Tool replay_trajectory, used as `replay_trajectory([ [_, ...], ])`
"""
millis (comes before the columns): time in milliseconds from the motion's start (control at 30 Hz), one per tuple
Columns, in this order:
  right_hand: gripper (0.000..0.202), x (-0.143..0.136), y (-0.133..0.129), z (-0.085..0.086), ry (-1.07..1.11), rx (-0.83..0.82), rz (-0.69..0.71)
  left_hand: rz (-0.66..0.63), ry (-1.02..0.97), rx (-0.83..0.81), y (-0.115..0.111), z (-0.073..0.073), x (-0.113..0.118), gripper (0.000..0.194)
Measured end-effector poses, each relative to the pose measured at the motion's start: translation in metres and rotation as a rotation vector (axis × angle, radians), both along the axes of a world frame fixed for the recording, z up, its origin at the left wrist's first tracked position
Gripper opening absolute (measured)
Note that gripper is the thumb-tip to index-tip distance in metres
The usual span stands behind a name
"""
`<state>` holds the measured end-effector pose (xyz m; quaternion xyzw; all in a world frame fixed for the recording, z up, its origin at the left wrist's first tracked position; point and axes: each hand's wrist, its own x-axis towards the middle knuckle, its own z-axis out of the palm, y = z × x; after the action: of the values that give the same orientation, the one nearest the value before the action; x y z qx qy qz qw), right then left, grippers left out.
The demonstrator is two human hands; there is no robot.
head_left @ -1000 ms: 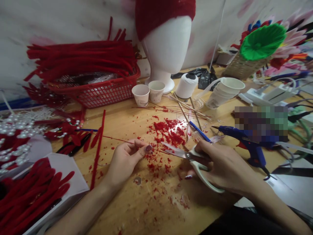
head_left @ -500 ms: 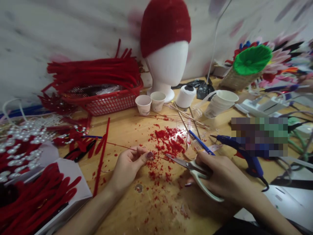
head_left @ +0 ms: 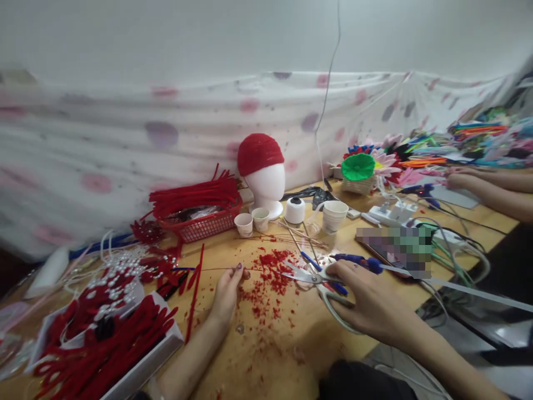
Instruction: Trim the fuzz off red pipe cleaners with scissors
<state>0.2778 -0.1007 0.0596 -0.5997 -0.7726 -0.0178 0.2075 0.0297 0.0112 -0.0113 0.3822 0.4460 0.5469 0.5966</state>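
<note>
Between the closed fingertips of my left hand (head_left: 226, 294) is a thin reddish wire (head_left: 212, 269), stretching out to the left and a little to the right of the fingers. My right hand (head_left: 368, 303) grips a pair of scissors (head_left: 310, 279) by pale handles. Their blades are parted and point left, near the wire's right end; whether they touch it I cannot tell. Red fuzz clippings (head_left: 272, 272) lie scattered on the wooden table under and around both hands. A red fuzzy stem (head_left: 195, 297) rests left of my left hand.
At the back are a red basket (head_left: 204, 226) of fuzzy stems, a foam head (head_left: 266, 186) with a red cap, paper cups (head_left: 261, 218) and a thread cone (head_left: 295, 211). A box (head_left: 137, 366) holds red loops. A glue gun (head_left: 358, 262) lies beyond my right hand. Another person's hand (head_left: 462, 180) shows at right.
The view has tilted up and widened, so more wall and another person's hands show. The scissor blades have opened wider. My left hand still pinches the wire.
</note>
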Motion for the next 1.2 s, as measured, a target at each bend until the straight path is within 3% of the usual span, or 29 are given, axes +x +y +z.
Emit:
replay_trajectory([
  [133, 0.017, 0.004, -0.010, -0.005, -0.170, -0.160, 0.015, 0.033, 0.009, 0.046, -0.003, 0.014, 0.005, 0.035],
  [267, 0.013, -0.001, -0.017, -0.004, -0.127, -0.099, -0.049, 0.009, 0.055, 0.098, -0.006, 0.033, 0.004, 0.030],
  [367, 0.011, -0.008, -0.018, -0.004, -0.124, -0.161, 0.011, -0.034, 0.138, 0.142, -0.008, 0.042, 0.003, 0.031],
  [467, 0.011, -0.012, -0.016, -0.009, -0.108, -0.142, -0.022, -0.108, 0.273, 0.196, -0.007, 0.049, 0.002, 0.037],
  [567, 0.012, -0.011, -0.012, -0.014, -0.069, -0.128, 0.027, -0.217, 0.460, 0.249, -0.001, 0.055, 0.000, 0.037],
  [767, 0.009, -0.005, -0.006, -0.020, 0.058, -0.119, 0.101, -0.425, 1.009, 0.315, 0.022, 0.070, -0.003, 0.010],
  [967, 0.013, -0.011, 0.003, -0.035, 0.235, -0.111, 0.198, -0.482, 1.541, 0.436, 0.043, 0.085, 0.012, 0.021],
  [1200, 0.010, -0.008, 0.014, -0.049, 0.344, -0.094, 0.220, -0.528, 1.842, 0.476, 0.055, 0.089, 0.044, 0.028],
])
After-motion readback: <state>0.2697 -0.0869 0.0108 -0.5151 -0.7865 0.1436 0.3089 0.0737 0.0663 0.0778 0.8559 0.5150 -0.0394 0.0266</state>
